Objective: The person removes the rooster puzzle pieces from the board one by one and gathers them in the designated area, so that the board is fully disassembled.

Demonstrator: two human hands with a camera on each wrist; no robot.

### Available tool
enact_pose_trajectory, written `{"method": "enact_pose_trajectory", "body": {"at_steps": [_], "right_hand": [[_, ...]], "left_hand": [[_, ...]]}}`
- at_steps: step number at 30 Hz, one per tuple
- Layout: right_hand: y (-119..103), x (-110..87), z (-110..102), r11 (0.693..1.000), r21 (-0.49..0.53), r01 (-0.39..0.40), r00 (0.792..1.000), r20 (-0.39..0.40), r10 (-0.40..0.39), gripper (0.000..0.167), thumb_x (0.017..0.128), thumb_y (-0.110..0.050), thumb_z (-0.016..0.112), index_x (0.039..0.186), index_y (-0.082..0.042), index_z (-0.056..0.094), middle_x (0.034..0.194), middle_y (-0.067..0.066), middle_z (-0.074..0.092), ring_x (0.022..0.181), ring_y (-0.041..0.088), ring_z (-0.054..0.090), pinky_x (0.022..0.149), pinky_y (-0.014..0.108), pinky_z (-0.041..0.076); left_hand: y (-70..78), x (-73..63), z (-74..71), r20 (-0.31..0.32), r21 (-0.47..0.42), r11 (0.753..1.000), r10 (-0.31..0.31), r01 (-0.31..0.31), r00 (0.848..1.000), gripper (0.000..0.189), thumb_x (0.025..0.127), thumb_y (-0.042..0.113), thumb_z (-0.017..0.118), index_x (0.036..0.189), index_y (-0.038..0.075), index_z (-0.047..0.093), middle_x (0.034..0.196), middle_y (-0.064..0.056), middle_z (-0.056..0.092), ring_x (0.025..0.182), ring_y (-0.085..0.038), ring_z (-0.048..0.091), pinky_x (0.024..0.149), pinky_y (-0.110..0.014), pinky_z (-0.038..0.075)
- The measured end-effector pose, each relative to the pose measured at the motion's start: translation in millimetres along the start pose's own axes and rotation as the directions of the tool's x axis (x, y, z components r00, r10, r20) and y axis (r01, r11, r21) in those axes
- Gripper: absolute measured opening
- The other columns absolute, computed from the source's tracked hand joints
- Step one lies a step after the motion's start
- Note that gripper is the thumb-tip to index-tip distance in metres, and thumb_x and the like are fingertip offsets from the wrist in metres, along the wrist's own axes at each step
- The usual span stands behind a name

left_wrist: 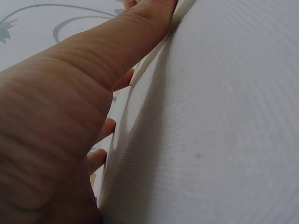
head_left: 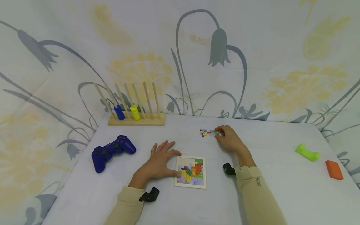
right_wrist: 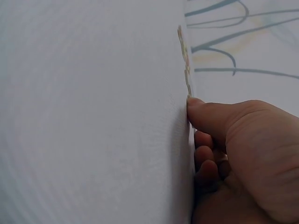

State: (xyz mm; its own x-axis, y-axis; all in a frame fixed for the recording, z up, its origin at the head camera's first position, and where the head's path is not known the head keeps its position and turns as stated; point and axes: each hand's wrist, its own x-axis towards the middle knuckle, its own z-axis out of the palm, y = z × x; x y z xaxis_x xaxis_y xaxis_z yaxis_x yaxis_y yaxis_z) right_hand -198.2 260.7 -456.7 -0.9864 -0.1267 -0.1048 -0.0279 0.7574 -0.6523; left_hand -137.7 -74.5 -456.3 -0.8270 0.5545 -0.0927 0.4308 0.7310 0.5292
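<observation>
A square jigsaw puzzle in a pale frame (head_left: 192, 187) lies flat on the table, partly filled with a colourful picture; a bare patch shows at its upper left. My left hand (head_left: 158, 161) rests at its left side with spread fingers, the index fingertip at the top corner and the thumb touching the lower left edge. Farther back, my right hand (head_left: 229, 137) pinches a small puzzle piece (head_left: 213, 132) between thumb and fingers, low at the tabletop. Left of it lies another loose puzzle piece (head_left: 203, 133). The right wrist view shows the pieces edge-on by the thumb (right_wrist: 205, 112).
At the left lies a blue game controller (head_left: 112, 151). Behind it stands a wooden peg rack (head_left: 137, 122) with blue beads (head_left: 119, 112) and yellow beads (head_left: 135, 112). At the far right are a green curved block (head_left: 307, 152) and an orange block (head_left: 334, 170). A patterned curtain hangs behind the table.
</observation>
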Motion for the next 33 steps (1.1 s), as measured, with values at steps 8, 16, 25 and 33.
{"method": "enact_pose_trajectory", "body": {"at_steps": [8,16,25,33], "right_hand": [[-4,4.5,3,1.0,0.023,-0.009,1.0,-0.01,0.01,0.035,0.102,-0.017,0.059,0.132,0.001,0.059,0.126,0.021,0.056,0.121,0.037,0.054,0.108,0.054,0.043],[-1,-7.1,4,0.998,0.047,-0.042,0.998,-0.049,0.044,0.043,0.101,-0.017,0.062,0.139,0.002,0.053,0.125,0.019,0.056,0.115,0.033,0.052,0.103,0.05,0.043],[1,-43.4,20,0.989,0.111,-0.098,0.985,-0.129,0.112,0.035,0.1,-0.021,0.064,0.13,-0.003,0.06,0.11,0.009,0.059,0.098,0.022,0.054,0.088,0.035,0.044],[-20,-80.3,38,0.997,0.071,-0.044,0.987,-0.149,0.054,0.026,0.096,-0.021,0.072,0.12,-0.012,0.07,0.102,0.002,0.065,0.096,0.018,0.058,0.09,0.037,0.05]], "left_hand": [[-3.1,-2.1,0.4,-0.006,0.004,1.0,-0.024,0.024,1.0,0.071,0.072,0.056,0.088,0.134,0.031,0.061,0.169,-0.007,0.028,0.159,-0.037,0.012,0.123,-0.067,-0.001],[-0.4,-1.3,-0.9,-0.008,-0.029,1.0,0.005,-0.006,1.0,0.071,0.072,0.055,0.088,0.133,0.029,0.062,0.168,-0.009,0.029,0.159,-0.039,0.013,0.123,-0.068,-0.002],[-1.6,-0.5,2.6,-0.002,-0.012,1.0,-0.002,0.002,1.0,0.071,0.071,0.055,0.089,0.132,0.03,0.062,0.168,-0.008,0.029,0.159,-0.038,0.012,0.123,-0.068,-0.001],[4.9,2.2,7.5,-0.019,-0.024,1.0,0.004,-0.004,1.0,0.061,0.081,0.055,0.081,0.132,0.027,0.062,0.167,-0.01,0.031,0.158,-0.039,0.014,0.123,-0.068,0.001]]}}
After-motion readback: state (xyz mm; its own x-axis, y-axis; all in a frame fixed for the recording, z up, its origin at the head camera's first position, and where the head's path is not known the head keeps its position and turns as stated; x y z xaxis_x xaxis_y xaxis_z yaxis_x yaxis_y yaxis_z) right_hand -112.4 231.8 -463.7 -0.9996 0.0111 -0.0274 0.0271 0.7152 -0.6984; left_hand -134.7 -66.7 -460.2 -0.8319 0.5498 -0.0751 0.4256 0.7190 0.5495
